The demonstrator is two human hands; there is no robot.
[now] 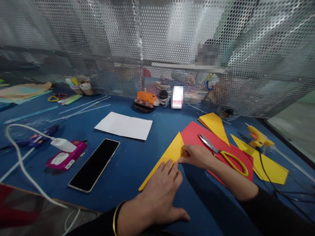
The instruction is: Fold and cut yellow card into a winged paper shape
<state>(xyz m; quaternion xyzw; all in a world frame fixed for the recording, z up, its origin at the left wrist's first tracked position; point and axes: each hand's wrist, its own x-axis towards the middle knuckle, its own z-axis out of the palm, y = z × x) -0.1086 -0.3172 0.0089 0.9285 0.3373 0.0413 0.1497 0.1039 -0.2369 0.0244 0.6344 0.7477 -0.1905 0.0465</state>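
Note:
A folded piece of yellow paper (pixel 169 151) lies slantwise on the blue table in front of me. My left hand (pixel 161 185) rests flat across its lower part, fingers stretched and thumb out to the side. At the paper's right edge my right hand (pixel 197 156) is closed, thumb and fingers pinching the paper there; the fingertips are partly hidden. Under and beyond my right forearm is a sheet of red paper (pixel 197 132). Scissors with yellow handles (pixel 231 160) lie on the red sheet, blades pointing away from me.
A white sheet (pixel 125 126) and a black phone (pixel 94 165) lie left. Further left stands a pink power socket (pixel 66 157) with a white plug and cable. More yellow paper (pixel 268 164) and a yellow glue gun (pixel 259 136) with a black cord lie right. Perforated metal panels (pixel 105 42) border the back.

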